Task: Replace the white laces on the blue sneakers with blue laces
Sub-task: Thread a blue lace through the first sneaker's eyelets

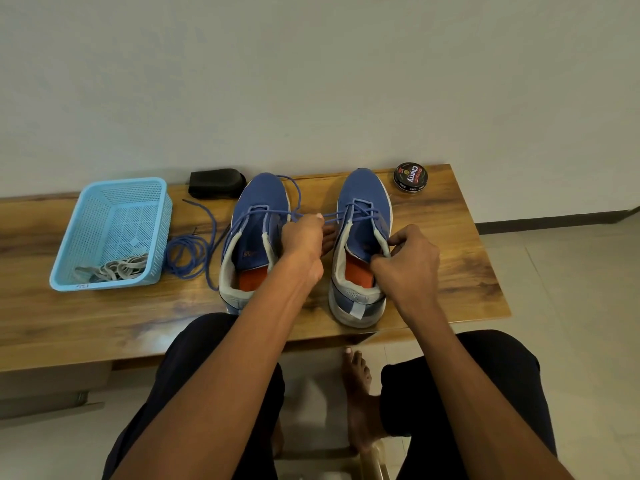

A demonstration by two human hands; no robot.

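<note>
Two blue sneakers stand side by side on the wooden table (86,323), toes pointing away from me. The left sneaker (256,223) has a blue lace through its front eyelets, and the rest of that lace (188,252) lies coiled on the table to its left. The right sneaker (362,216) carries a blue lace (360,209) across its front eyelets. My left hand (304,237) sits between the shoes and pinches the blue lace end that runs out of the right sneaker. My right hand (408,261) pinches the right side of that sneaker's opening, near an eyelet.
A light blue plastic basket (110,230) at the left holds the white laces (114,270). A black brush-like block (216,182) lies behind the left sneaker. A round tin of shoe polish (410,176) stands at the back right corner. My knees and a bare foot are below the table edge.
</note>
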